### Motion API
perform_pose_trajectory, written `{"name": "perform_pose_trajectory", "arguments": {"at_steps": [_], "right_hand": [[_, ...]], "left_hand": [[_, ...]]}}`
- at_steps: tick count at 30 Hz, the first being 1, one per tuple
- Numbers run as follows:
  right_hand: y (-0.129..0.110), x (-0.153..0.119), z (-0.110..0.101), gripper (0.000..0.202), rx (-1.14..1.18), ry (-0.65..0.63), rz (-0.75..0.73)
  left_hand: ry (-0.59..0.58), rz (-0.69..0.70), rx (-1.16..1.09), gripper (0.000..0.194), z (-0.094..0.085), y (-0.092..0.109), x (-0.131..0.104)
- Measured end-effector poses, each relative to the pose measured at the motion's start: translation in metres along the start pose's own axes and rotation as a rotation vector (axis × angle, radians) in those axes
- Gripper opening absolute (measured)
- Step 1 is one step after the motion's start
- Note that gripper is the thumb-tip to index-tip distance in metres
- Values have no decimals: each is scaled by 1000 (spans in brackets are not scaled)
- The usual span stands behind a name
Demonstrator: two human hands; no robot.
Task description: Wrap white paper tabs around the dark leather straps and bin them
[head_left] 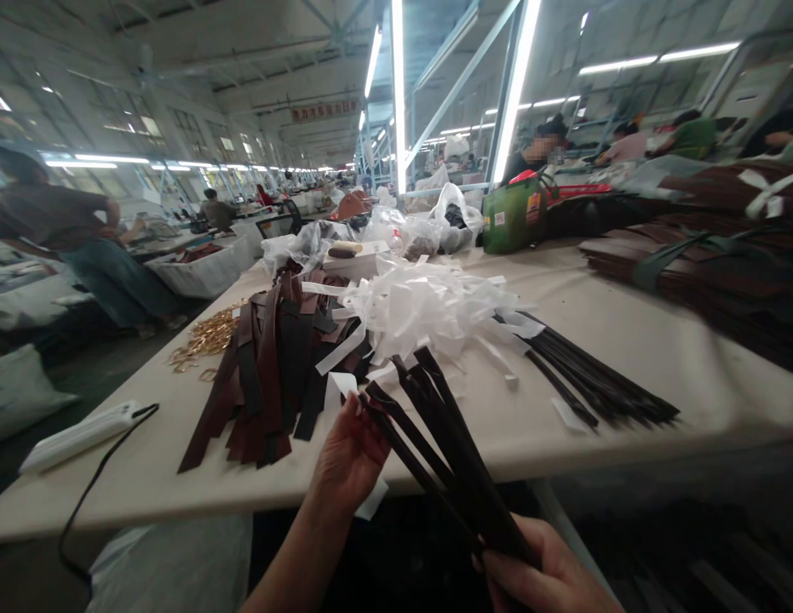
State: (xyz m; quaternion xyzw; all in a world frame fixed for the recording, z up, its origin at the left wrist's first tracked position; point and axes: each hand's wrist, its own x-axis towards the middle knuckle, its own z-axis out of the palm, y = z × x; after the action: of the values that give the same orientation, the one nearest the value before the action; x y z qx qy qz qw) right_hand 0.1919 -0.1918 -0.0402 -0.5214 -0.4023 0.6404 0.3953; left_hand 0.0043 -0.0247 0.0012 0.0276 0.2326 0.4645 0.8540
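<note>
On the table (562, 285) before you, paper strips (422, 306) lie midway, flat straps (268, 366) to their left, narrow straps (594, 375) to their right. Fittings (210, 335) lie left of the flat straps, a corded device (86, 434) nearer you. Plastic bags (425, 234) sit behind the paper strips, a shopping bag (514, 217) right of them, tied stacks (741, 285) farther right. Your held straps (466, 460) cross the near edge.

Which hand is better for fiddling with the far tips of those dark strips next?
Probably the left hand: it is at the far tips of the dark strips, by a white strip. The right hand looks busy holding their near ends.
</note>
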Motion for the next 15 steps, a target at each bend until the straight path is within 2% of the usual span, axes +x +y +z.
{"name": "perform_pose_trajectory", "arguments": {"at_steps": [4, 10, 13, 15], "right_hand": [[5, 1, -2, 48, 38, -14, 3], [14, 7, -7, 45, 65, 18, -35], [16, 10, -11, 47, 78, 41, -29], [15, 9, -14, 51, 89, 67, -19]], "left_hand": [[12, -18, -12, 31, 1, -2, -2], [38, 80, 129, 16, -3, -4, 2], [3, 141, 242, 15, -12, 0, 6], [-31, 141, 271, 22, -17, 4, 7]]}}
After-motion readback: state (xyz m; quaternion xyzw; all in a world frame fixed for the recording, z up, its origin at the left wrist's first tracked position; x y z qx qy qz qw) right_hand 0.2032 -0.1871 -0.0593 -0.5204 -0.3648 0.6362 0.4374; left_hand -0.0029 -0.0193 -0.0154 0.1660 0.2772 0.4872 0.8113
